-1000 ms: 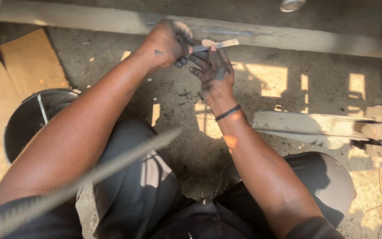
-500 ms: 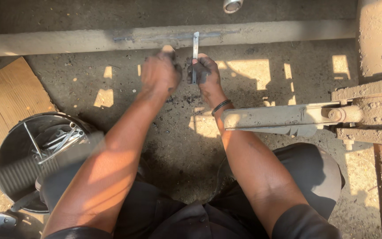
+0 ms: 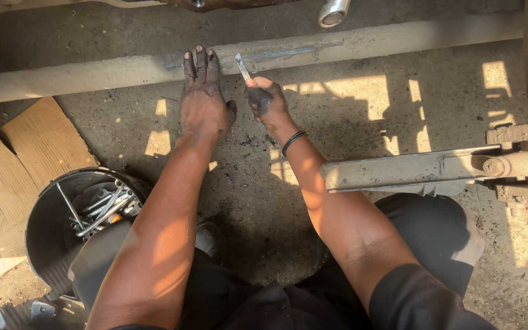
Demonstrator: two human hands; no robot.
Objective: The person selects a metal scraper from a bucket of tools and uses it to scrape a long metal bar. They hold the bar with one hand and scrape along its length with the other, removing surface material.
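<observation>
Both hands reach forward in the head view, and we see them dark with grease. Our left hand (image 3: 203, 104) lies flat and spread, fingers straight, with the fingertips (image 3: 200, 58) resting on the long dusty bar (image 3: 93, 73) that runs across the top of the picture. Our right hand (image 3: 265, 99) is closed around a slim metal blade (image 3: 242, 67), which tilts up and to the left so that its tip meets the bar just beside the left fingertips. A scraped, shinier streak shows on the bar near that tip. We also see a dark band (image 3: 293, 140) on the right wrist.

Below the hands lies rough, sun-dappled ground (image 3: 349, 116). At lower left stands a black bucket (image 3: 47, 226) with wrenches (image 3: 102, 208) inside, next to flat cardboard (image 3: 25, 153). At right a dusty metal arm (image 3: 417, 171) juts in from the edge, well apart from the blade. Our dark-trousered knees fill the bottom of the picture.
</observation>
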